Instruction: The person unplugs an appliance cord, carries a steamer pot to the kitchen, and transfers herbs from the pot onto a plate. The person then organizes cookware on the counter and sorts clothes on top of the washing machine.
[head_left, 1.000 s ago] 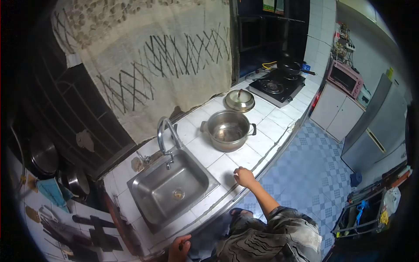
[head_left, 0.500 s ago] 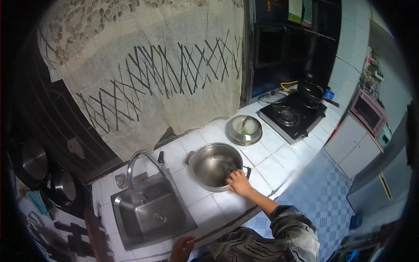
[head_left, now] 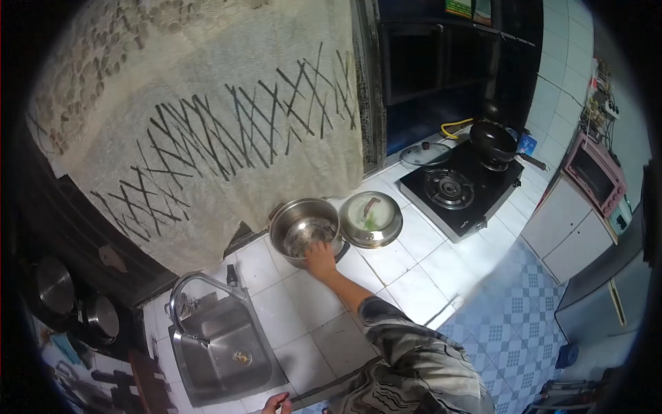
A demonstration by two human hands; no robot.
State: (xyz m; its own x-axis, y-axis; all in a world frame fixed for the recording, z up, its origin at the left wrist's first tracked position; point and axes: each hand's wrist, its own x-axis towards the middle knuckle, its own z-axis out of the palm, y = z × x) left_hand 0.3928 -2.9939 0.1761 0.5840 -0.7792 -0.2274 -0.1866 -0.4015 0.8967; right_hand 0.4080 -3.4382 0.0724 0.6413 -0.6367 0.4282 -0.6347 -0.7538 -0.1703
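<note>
A steel pot (head_left: 303,228) stands on the white tiled counter near the curtain, right of the sink (head_left: 224,352). My right hand (head_left: 321,259) is at the pot's near rim, its fingers over the edge and curled; their tips are hard to make out. Beside the pot, touching or nearly so, lies a domed glass lid (head_left: 371,217) with a steel rim. My left hand (head_left: 277,403) is low at the counter's front edge, partly cut off by the frame, fingers apart and holding nothing.
Farther right are a black gas stove (head_left: 458,183), a dark pan (head_left: 493,141) and another glass lid (head_left: 424,153). A faucet (head_left: 183,297) arches over the sink. Pans (head_left: 55,286) stand at far left. A pink oven (head_left: 594,176) sits on a cabinet.
My right hand has reached the pot, which has moved back toward the curtain, close to the lid. My left hand stays low by the counter edge. The view has shifted.
</note>
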